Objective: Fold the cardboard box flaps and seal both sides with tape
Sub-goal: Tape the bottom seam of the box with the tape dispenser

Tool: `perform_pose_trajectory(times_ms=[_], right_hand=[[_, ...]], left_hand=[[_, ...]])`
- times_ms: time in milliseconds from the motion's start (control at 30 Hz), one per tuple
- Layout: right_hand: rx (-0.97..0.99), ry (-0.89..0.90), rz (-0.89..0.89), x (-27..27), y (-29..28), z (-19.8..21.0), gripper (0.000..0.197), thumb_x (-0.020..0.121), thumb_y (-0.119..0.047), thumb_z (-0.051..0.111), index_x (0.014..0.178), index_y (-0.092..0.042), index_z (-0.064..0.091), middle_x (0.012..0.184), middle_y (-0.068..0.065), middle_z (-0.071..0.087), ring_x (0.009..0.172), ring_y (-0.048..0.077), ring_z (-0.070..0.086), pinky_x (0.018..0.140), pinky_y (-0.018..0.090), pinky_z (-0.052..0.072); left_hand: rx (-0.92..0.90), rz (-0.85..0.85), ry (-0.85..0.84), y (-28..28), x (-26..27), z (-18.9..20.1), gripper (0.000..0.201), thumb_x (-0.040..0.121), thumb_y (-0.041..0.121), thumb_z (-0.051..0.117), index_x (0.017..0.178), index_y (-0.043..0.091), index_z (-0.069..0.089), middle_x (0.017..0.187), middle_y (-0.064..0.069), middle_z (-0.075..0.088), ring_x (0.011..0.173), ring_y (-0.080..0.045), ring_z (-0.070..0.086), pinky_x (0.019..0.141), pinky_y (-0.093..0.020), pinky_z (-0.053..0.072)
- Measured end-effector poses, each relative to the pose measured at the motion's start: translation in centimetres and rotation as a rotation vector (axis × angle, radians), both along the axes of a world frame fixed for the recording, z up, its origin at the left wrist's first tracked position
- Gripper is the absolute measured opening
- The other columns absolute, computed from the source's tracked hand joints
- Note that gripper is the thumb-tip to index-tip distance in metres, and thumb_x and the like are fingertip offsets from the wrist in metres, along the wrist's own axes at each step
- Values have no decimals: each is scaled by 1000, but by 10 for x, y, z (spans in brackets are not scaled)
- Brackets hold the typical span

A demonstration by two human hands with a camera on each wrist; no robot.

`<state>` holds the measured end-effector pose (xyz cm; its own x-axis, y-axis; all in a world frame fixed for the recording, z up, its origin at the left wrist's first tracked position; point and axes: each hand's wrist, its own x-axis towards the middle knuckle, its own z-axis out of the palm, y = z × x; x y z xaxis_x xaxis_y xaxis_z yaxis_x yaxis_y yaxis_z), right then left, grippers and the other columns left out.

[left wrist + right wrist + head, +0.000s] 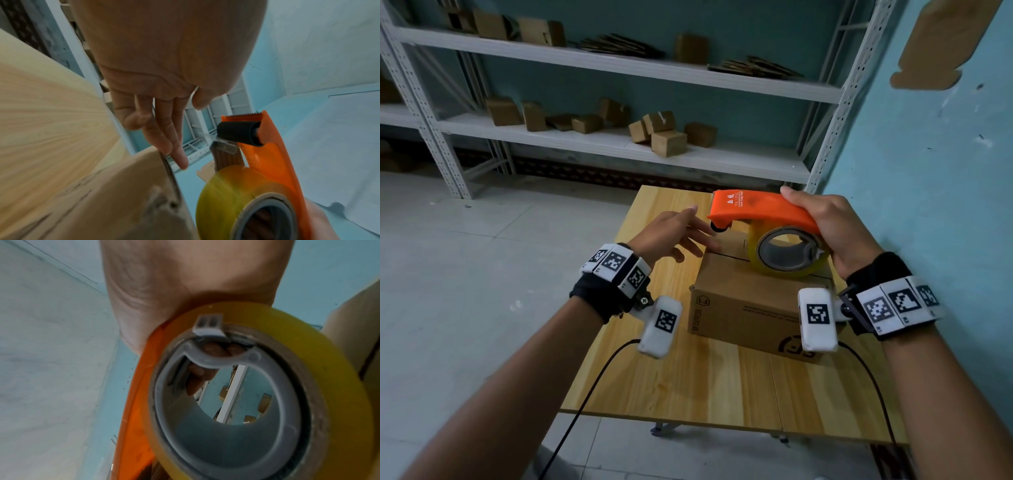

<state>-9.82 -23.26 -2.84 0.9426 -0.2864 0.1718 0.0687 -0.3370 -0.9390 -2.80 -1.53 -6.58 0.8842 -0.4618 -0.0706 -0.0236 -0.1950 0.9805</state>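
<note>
Right grip [835, 229] wrapped round orange plastic tape dispenser [760, 214] over brown cardboard box [743, 298] on wooden desk [722, 383], left grip [671, 233] spread wide, empty, beside seam; risk: unpinned flaps lift, tape lands skewed.

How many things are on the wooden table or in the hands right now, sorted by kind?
Cardboard box on the wooden table, flaps folded shut: 1
Orange tape dispenser gripped by the right hand: 1
Yellowish tape roll mounted in the dispenser: 1
Left hand holds nothing: 0
Total: 3
</note>
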Motion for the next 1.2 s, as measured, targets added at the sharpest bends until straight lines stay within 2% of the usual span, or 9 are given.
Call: perform_pose_trajectory(times_ms=[133, 200, 467, 633, 800, 933, 1000, 1100, 1200], right_hand=[[-37, -2, 9, 1, 2, 0, 52, 90, -47, 61, 89, 5, 68, 76, 18, 60, 69, 26, 60, 76, 32, 48], [-55, -1, 14, 1, 3, 0, 55, 91, -46, 61, 94, 9, 68, 76, 19, 60, 69, 26, 59, 76, 32, 48], [-86, 24, 16, 1, 7, 3, 50, 91, -46, 61, 94, 3, 70, 77, 20, 60, 71, 27, 60, 79, 33, 49], [-108, 41, 29, 3, 6, 4, 54, 91, -48, 61, 94, 5, 69, 77, 20, 60, 71, 28, 60, 81, 34, 49], [-162, 71, 43, 4, 8, 10, 44, 90, -51, 61, 81, -9, 70, 74, 17, 57, 68, 26, 58, 78, 33, 48], [-239, 78, 45, 8, 10, 14, 44, 89, -51, 61, 75, -10, 66, 71, 17, 56, 66, 24, 57, 73, 31, 46], [-292, 78, 53, 10, 11, 16, 47, 89, -51, 61, 74, -8, 70, 72, 23, 60, 66, 24, 60, 76, 32, 48], [-359, 88, 59, 14, 12, 18, 57, 88, -54, 61, 88, 2, 72, 84, 30, 64, 76, 38, 64, 82, 41, 53], [-399, 95, 63, 16, 12, 21, 63, 88, -54, 61, 89, 9, 68, 83, 31, 63, 74, 36, 64, 78, 37, 52]], left_hand=[[31, -1, -12, -7, 1, 0, 51, 103, 42, 28, 109, 7, 64, 86, -2, 75, 62, -11, 55, 50, -20, 36], [19, 5, 8, -11, 0, 1, 49, 103, 40, 30, 104, 6, 65, 78, -1, 73, 59, -12, 54, 48, -20, 35], [-40, 81, 3, -21, -1, 1, 41, 102, 30, 37, 81, 7, 64, 59, -3, 57, 39, -12, 45, 42, -19, 29], [-24, 141, -46, -24, 0, -1, 43, 101, 18, 36, 69, 10, 64, 45, 2, 46, 37, -12, 36, 38, -16, 27], [16, 189, -123, -24, 5, -4, 40, 101, 19, 40, 74, 8, 67, 49, -2, 47, 39, -13, 34, 40, -19, 29], [159, 216, -219, -22, 10, -9, 32, 98, 13, 44, 79, 4, 68, 49, -2, 52, 42, -14, 39, 43, -20, 33], [196, 218, -239, -21, 13, -12, 31, 97, 14, 47, 78, 3, 69, 49, -1, 53, 44, -15, 42, 47, -22, 36], [224, 210, -274, -19, 15, -16, 35, 96, 16, 49, 67, 6, 66, 48, 0, 53, 43, -14, 44, 52, -24, 38], [257, 200, -305, -18, 16, -19, 35, 94, 11, 50, 61, 11, 62, 48, 1, 54, 43, -12, 45, 50, -24, 38]])
